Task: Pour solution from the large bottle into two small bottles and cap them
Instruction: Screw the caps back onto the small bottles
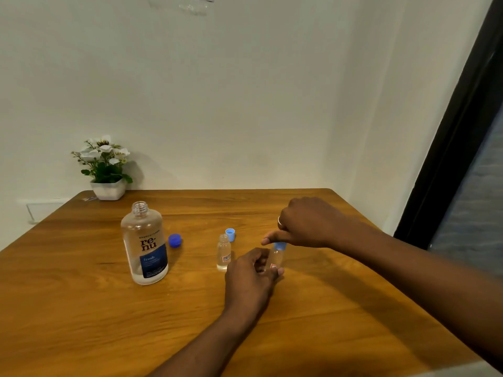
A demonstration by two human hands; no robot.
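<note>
- Small bottle (275,258) stands on the table (81,308), right of centre; left hand (251,273) wrapped round its body, right hand (304,223) pinching the light blue cap (279,245) on its neck.
- Risk: cap cross-threads or bottle tips if the hold slips; liquid spills.
- Second small bottle (223,253) open, could get knocked.
- Count: two small bottles, one large bottle (144,244) uncapped, three caps — one being fitted, loose light blue cap (230,234), dark blue cap (174,240).

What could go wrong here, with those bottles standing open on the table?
The large bottle stands uncapped, its dark blue cap beside it; a bumped arm could spill it. The open small bottle sits close to the left hand and might get knocked over. The right hand could seat the light blue cap crooked on the held small bottle.
</note>
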